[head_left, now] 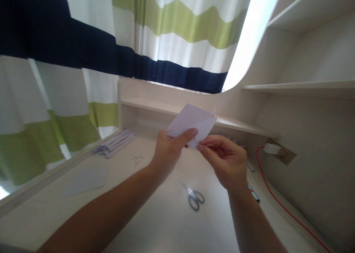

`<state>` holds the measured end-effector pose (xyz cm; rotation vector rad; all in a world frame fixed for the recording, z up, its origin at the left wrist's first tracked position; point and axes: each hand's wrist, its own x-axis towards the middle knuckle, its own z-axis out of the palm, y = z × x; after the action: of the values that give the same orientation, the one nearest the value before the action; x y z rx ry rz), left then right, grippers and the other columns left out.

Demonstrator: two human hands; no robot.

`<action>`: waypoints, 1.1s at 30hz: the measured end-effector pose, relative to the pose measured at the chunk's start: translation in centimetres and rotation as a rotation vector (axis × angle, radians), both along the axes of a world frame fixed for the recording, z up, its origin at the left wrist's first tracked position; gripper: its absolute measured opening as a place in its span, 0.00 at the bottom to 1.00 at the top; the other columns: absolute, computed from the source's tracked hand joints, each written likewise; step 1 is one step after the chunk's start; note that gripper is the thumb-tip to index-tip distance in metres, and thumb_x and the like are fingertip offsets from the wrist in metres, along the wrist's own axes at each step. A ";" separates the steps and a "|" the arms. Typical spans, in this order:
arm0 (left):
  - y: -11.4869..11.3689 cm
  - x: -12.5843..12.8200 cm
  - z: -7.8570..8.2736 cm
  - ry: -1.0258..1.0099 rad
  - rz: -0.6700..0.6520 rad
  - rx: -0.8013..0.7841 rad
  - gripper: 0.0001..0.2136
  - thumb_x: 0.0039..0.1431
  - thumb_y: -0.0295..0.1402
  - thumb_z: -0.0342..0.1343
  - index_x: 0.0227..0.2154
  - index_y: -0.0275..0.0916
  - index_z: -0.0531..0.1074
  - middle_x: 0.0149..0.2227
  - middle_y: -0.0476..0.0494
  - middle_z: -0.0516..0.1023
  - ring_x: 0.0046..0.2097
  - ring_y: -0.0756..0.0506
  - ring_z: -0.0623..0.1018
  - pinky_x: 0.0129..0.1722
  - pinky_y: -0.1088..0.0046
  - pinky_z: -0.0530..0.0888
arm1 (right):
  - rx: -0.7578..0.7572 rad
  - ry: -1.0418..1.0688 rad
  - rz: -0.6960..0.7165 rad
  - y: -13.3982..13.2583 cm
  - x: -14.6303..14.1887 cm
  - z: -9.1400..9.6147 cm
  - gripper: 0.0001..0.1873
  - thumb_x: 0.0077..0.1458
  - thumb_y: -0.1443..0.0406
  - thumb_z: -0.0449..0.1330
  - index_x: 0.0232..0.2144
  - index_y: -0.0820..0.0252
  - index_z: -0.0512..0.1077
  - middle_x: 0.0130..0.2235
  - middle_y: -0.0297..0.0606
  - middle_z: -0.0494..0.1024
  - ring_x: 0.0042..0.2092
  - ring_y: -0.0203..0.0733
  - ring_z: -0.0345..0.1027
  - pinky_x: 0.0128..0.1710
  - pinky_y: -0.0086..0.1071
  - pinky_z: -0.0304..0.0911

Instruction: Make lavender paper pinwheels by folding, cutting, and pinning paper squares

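Observation:
A folded piece of white paper (191, 118) is held up above the desk, in front of the low back shelf. My left hand (174, 145) grips it from the left, its thumb lying across the near face. Close by, my right hand (224, 155) pinches at the lower right corner of the paper, thumb and forefinger pressed together. A short dark line or slit shows on the paper between the two thumbs; I cannot tell which. Beneath the hands, a pair of scissors (194, 197) with dark handles lies on the desk.
Rolled paper sticks (116, 142) lie in a stack at the desk's left back. Near them are a small pile of pale bits (136, 158) and a white sheet (87, 179). At right are a phone (253, 192), a white charger (272, 148) and a red cable (273, 194).

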<state>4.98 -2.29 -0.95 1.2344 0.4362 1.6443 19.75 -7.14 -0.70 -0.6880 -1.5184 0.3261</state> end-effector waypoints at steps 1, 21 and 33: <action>-0.1 0.0 0.0 0.001 0.003 0.000 0.11 0.50 0.40 0.73 0.29 0.39 0.80 0.28 0.47 0.80 0.30 0.48 0.77 0.28 0.73 0.74 | -0.003 0.004 0.000 0.0 0.0 0.0 0.07 0.53 0.70 0.71 0.34 0.54 0.83 0.35 0.35 0.84 0.36 0.39 0.78 0.39 0.34 0.77; 0.1 0.1 0.0 0.002 0.054 0.025 0.12 0.51 0.40 0.72 0.27 0.37 0.80 0.25 0.48 0.77 0.28 0.50 0.75 0.27 0.75 0.73 | 0.000 -0.103 0.041 0.0 0.2 0.1 0.09 0.55 0.73 0.68 0.37 0.54 0.83 0.38 0.36 0.83 0.38 0.39 0.76 0.39 0.34 0.74; 0.1 0.2 -0.1 0.006 0.055 0.024 0.12 0.50 0.40 0.73 0.27 0.38 0.81 0.26 0.47 0.79 0.27 0.50 0.74 0.26 0.76 0.72 | -0.061 -0.023 0.020 0.1 0.2 0.0 0.07 0.55 0.71 0.69 0.34 0.53 0.83 0.34 0.33 0.83 0.35 0.38 0.77 0.39 0.33 0.75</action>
<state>5.21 -2.20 -1.04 1.2548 0.4589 1.6967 19.96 -7.07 -0.74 -0.7272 -1.5431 0.3815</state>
